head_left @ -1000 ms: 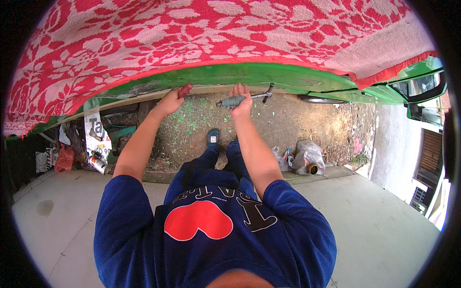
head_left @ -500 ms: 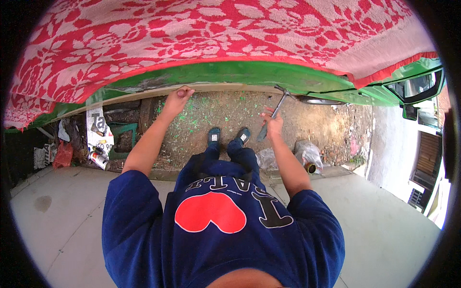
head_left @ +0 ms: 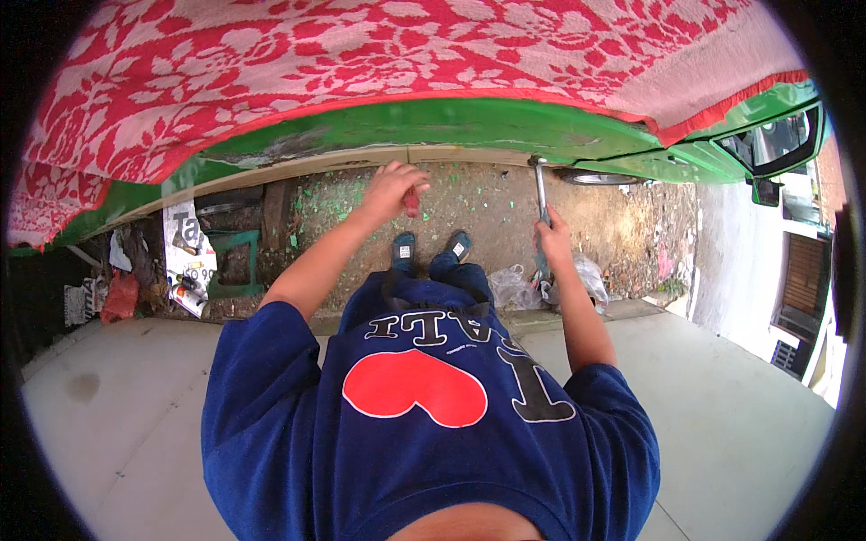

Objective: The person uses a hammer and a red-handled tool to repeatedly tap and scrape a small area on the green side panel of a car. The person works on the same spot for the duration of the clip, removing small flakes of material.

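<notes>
My right hand is closed round the dark grip of a hammer. The metal shaft points away from me, and the head is just short of the green vehicle's lower edge. Farther left, my left hand is closed on a short reddish handle; the rest of that tool is hidden, so its kind cannot be told. That hand is close to the beige strip along the bottom of the green body panel. Scraped, bare patches mark the panel.
A red and pink floral blanket drapes over the vehicle. Green paint flakes are scattered on the dirt ground. Clear plastic bags lie by the right forearm. At left are a printed sheet, a green frame and a red bag.
My left hand has moved right and a little nearer to me, along with its reddish handle. The hammer has turned from slanted to nearly straight ahead, and my right hand has shifted right.
</notes>
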Motion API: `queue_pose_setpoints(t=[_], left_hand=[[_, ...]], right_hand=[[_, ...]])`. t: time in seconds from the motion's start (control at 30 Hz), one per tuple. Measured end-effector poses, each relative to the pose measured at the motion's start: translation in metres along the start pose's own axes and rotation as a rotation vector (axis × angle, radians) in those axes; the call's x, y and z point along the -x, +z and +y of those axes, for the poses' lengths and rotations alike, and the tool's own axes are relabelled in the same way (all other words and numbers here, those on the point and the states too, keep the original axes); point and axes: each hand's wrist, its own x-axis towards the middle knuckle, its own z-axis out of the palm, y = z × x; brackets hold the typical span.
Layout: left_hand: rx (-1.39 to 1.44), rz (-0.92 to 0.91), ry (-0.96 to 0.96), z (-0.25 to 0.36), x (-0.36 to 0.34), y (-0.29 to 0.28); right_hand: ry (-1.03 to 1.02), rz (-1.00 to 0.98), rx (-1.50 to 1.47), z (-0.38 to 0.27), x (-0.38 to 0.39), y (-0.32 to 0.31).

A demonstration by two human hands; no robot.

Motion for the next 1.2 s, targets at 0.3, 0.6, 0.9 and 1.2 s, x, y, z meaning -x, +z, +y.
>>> queue_pose_setpoints(t=[0.3, 0.6, 0.9, 1.2], left_hand=[[0.122, -0.341, 0.230, 0.017, -0.051, 0.059], [-0.061, -0.589, 0.116, 0.029, -0.113, 0.099], [-0.047, -0.534, 0.202, 0.002, -0.124, 0.120], [0.022, -0.703, 0.336, -0.016, -0.127, 0.130]], right_hand=[[0.044, 0.099, -0.271, 0.044, 0.039, -0.018], [0.107, 0.111, -0.418, 0.114, 0.057, -0.033], [0.144, 0.305, -0.810, 0.111, 0.057, 0.001], [0.179, 0.403, -0.860, 0.124, 0.106, 0.084]])
